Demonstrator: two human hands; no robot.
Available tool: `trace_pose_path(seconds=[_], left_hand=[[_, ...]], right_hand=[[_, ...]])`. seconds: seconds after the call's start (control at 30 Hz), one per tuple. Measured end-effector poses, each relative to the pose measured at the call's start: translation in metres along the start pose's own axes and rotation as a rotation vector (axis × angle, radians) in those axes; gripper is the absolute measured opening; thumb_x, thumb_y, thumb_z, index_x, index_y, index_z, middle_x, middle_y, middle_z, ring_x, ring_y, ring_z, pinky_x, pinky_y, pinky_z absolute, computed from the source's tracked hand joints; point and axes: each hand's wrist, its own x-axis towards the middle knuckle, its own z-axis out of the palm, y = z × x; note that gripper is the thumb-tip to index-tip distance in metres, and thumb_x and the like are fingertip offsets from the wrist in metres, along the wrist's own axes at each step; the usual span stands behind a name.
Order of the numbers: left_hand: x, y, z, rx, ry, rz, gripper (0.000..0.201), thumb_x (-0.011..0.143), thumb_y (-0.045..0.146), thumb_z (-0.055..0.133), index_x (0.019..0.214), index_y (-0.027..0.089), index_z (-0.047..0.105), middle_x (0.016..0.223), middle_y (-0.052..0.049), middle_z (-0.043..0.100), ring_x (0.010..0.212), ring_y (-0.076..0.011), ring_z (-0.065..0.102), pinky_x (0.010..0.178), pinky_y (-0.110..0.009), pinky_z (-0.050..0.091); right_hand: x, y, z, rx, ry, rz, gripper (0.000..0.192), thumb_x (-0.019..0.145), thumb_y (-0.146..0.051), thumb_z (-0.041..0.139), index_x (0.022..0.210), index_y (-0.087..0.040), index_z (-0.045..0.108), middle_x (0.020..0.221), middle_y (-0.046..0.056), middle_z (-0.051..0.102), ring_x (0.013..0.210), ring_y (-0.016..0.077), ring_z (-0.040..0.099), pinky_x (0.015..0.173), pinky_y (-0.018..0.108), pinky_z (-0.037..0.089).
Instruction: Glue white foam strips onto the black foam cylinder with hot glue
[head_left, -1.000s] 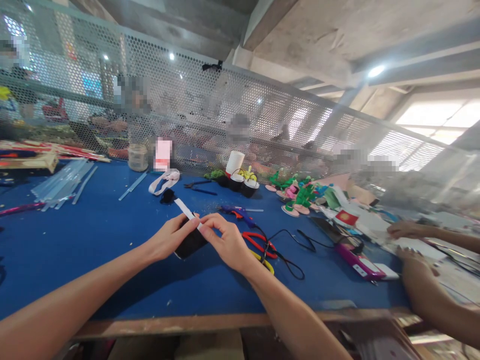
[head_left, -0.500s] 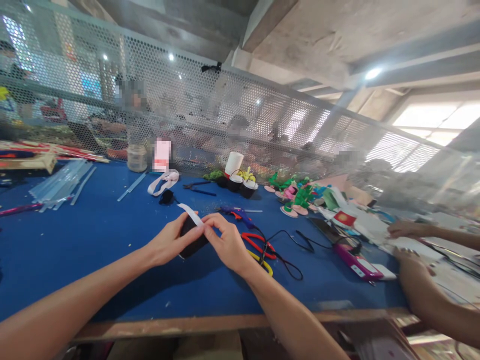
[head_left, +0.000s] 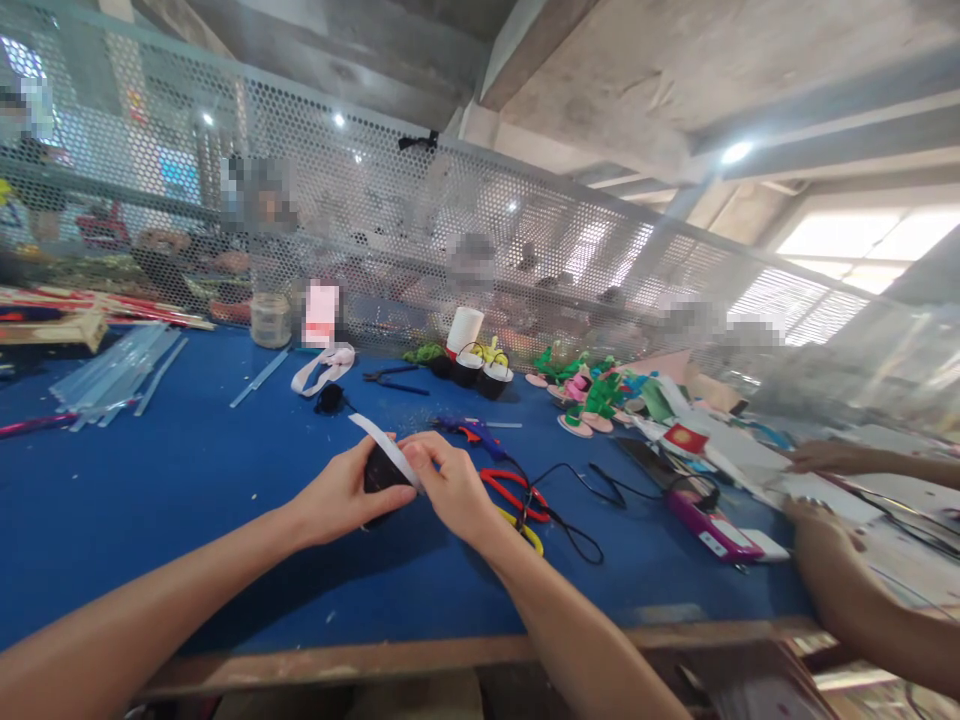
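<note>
a worker's left hand (head_left: 341, 497) cups a small black piece (head_left: 380, 470) just above the blue table (head_left: 150, 480), fingers closed around it, while the right hand (head_left: 450, 487) pinches a white strip (head_left: 382, 440) against its top. just right of the grip lie red-handled scissors (head_left: 514, 490) and a black cord (head_left: 577, 500); farther right, a co-worker's hand (head_left: 825, 457) rests on papers.

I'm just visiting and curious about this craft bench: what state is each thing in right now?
Left hand: grip closed round the black piece.
Right hand: pinching the white strip.
Black piece: held between both hands, just above the blue table.
White strip: curved over the black piece, far end free.
Red-handled scissors: lying flat, untouched.
Glass jar: upright.
White cup: upright.
</note>
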Motion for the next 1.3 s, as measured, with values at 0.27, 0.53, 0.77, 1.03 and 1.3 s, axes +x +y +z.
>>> trace_pose_path(seconds=[0.27,0.53,0.77,1.03,1.3], left_hand=[[0.002,0.007,-0.007,-0.586,-0.128,-0.302,0.059,0.061,0.052,0.063,0.104,0.013,0.052,0.079,-0.005,0.062,0.071,-0.0183,0.058,0.061,-0.029,0.045],[0.001,0.006,-0.005,-0.668,-0.149,-0.338,0.053,0.060,0.052,0.065,0.094,0.014,0.054,0.069,-0.002,0.060,0.062,-0.0155,0.057,0.055,-0.027,0.043],[0.001,0.008,-0.003,-0.636,-0.150,-0.342,0.056,0.055,0.050,0.069,0.095,0.014,0.055,0.068,0.000,0.059,0.063,-0.0144,0.055,0.058,-0.026,0.041],[0.003,0.004,-0.010,-0.870,-0.304,-0.459,0.051,0.068,0.058,0.052,0.093,0.015,0.061,0.077,-0.007,0.065,0.066,-0.0173,0.058,0.057,-0.027,0.043],[0.002,0.006,-0.009,-0.859,-0.265,-0.468,0.045,0.069,0.053,0.055,0.088,0.013,0.059,0.075,-0.007,0.064,0.065,-0.0173,0.059,0.056,-0.027,0.044]], right_hand=[[0.002,-0.001,-0.013,0.076,-0.008,-0.032,0.044,0.083,-0.052,0.033,0.075,-0.017,0.059,0.090,0.009,0.062,0.088,0.0177,0.057,0.079,0.030,0.043],[0.001,-0.002,-0.007,0.088,-0.015,-0.021,0.032,0.082,-0.044,0.042,0.068,-0.018,0.055,0.080,0.005,0.060,0.076,0.0152,0.056,0.070,0.026,0.044],[0.001,-0.001,-0.004,0.045,-0.043,-0.017,0.040,0.081,-0.051,0.038,0.071,-0.017,0.056,0.077,0.005,0.060,0.074,0.0148,0.055,0.068,0.026,0.043],[0.004,-0.003,-0.013,0.190,-0.037,0.038,0.056,0.082,-0.058,0.023,0.071,-0.017,0.058,0.080,0.006,0.060,0.082,0.0170,0.056,0.077,0.030,0.042],[0.002,-0.005,-0.009,0.205,-0.064,0.016,0.033,0.080,-0.048,0.043,0.071,-0.018,0.053,0.076,0.003,0.057,0.067,0.0126,0.054,0.064,0.024,0.045]])
